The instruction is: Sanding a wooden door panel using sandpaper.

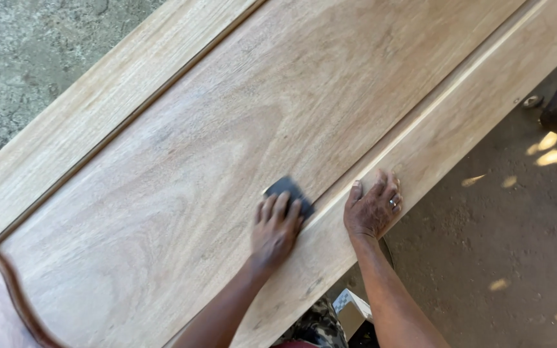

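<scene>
Pressing a dark sanding pad (pixel 289 191) flat against the wood, my left hand (pixel 274 229) lies over most of it with fingers spread and straight, so only its far corner shows; the pad sits on the recessed centre panel (pixel 227 148) of a pale wooden door (pixel 66 148), right beside the moulded groove (pixel 381 154) that runs along the panel's right edge; my right hand (pixel 373 207) rests open and flat on the right-hand frame rail (pixel 472 109), holding nothing, a ring on one finger; the two hands are near each other with the groove between them. As I judge it, the risk is the pad riding up over that groove and rounding its crisp edge, since I am working so close to it; pressing unevenly through the fingertips could also leave hollows or cross-grain scratches in the soft pale face; the door overhangs dusty ground (pixel 504 258) on the right, so leaning hard on the rail might tip or shift it; a small box (pixel 351 309) lies below near my legs.
</scene>
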